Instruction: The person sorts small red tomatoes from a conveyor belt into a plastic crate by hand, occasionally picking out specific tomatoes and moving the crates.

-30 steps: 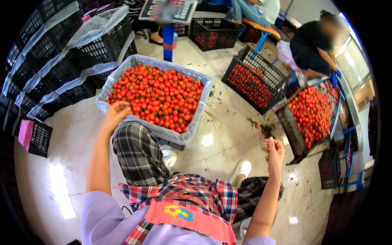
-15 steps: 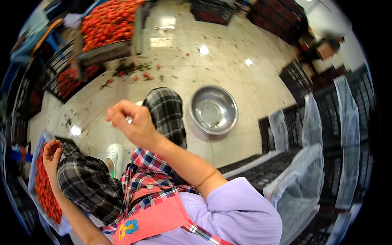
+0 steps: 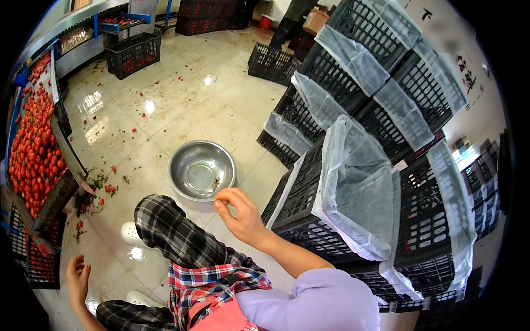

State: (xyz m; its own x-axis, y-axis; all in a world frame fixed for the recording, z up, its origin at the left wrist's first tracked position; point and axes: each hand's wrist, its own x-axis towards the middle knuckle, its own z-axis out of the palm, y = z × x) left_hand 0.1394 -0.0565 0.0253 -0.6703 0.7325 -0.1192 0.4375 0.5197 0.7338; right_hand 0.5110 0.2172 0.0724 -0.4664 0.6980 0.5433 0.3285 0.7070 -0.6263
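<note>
My right hand (image 3: pixel 243 218) is at the near right rim of a steel bowl (image 3: pixel 178 185) on the floor. Its fingers are curled and pinched together; whatever they may hold is too small or hidden to make out. The bowl's bottom shows only a few small dark bits near its right side. Low on the left, beside my knee, my left hand (image 3: pixel 77 278) hangs with fingers loosely bent and apart, holding nothing.
Small red tomatoes (image 3: pixel 36 149) fill a sorting chute at the left. Stems and loose tomatoes (image 3: pixel 107 188) litter the floor below. Stacked black crates (image 3: pixel 422 204) with whitish liners rise at the right; the nearest lined crate (image 3: pixel 295 212) stands close to my right arm. Another black crate (image 3: pixel 133 55) stands farther back.
My view has turned rightward, bringing the lined crates closer to the middle. My right hand has swung from over my knees to the bowl's rim. The tomato-filled crate by my left hand left view.
</note>
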